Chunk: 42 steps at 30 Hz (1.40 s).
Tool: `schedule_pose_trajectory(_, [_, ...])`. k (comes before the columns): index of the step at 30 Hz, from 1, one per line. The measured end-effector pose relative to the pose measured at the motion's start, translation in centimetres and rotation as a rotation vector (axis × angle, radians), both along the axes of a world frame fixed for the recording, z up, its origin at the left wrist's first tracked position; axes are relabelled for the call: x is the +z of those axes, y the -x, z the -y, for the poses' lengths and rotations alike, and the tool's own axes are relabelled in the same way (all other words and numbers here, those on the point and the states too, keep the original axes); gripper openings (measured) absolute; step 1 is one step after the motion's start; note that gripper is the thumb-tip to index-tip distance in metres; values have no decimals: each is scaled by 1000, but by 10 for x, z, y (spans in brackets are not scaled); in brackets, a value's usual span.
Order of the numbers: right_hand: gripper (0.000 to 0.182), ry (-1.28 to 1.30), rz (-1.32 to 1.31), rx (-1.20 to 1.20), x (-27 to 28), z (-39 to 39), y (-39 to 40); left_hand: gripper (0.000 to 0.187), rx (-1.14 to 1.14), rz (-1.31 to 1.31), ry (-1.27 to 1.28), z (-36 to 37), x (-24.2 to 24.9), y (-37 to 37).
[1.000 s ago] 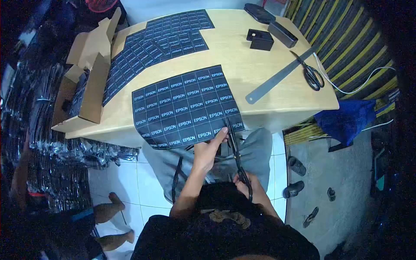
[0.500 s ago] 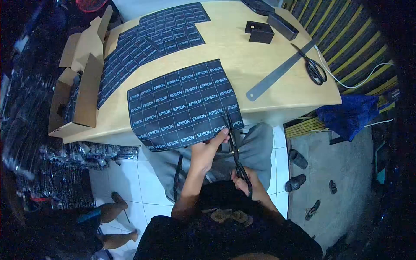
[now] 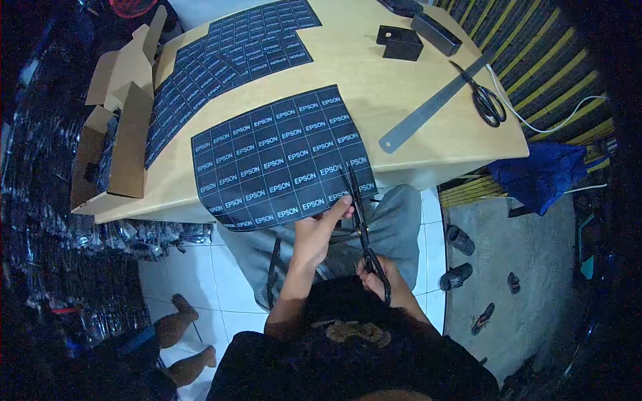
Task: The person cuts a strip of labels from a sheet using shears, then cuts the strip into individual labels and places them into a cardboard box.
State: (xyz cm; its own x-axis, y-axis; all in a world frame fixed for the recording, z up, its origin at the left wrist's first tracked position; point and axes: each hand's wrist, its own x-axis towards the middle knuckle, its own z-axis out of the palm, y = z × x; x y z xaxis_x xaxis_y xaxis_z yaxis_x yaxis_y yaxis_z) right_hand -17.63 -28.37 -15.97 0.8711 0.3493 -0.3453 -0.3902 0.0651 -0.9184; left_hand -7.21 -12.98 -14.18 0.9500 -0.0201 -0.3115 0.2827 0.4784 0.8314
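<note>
A dark sheet of EPSON labels [image 3: 281,154], ruled into rectangles, lies partly on the table and overhangs its front edge above my lap. My left hand [image 3: 317,234] pinches the sheet's near edge, thumb on top, close to the right side. In my right hand [image 3: 378,277] are black-handled scissors [image 3: 361,230], fingers wrapped round the handles. Their blades point away from me and lie at the sheet near its right-hand column, just right of my left thumb. How far the blades have cut is hard to see.
More label sheets [image 3: 247,47] overlap at the back left, beside an open cardboard box [image 3: 127,144]. A steel ruler [image 3: 428,110], second scissors [image 3: 488,100] and a black bracket-like part [image 3: 401,43] lie on the right. Another person's feet [image 3: 190,334] show at lower left.
The view has shifted slightly. My left hand still grips the sheet and my right hand the scissors, in nearly the same positions; no clear movement of the blades shows.
</note>
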Motion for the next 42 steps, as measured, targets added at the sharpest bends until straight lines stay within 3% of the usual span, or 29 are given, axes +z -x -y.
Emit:
schedule_pose_trajectory(6, [15,61,15,-27,-1,-1,2,17,4,-16,10,2,4,0])
schedule_pose_trajectory(19, [17,25,-122,-112,1,-9,7,19,-33,-1,-9,0,3,0])
schedule_pose_trajectory(27, [18,218,102,-43,-12,-7,5,15,16,14,-98,2,9,-2])
schedule_pose_trajectory(33, [16,49,65,-63,-8,-7,-3,13,-29,0,-63,2,11,3])
schedule_pose_trajectory(40, [14,146,-16,-151,-9,-19,-4,18,-23,-9,-74,6,8,3])
schedule_pose_trajectory(42, [14,-4,-144,-179,0,-21,-4,18,-9,2,-29,6,9,3])
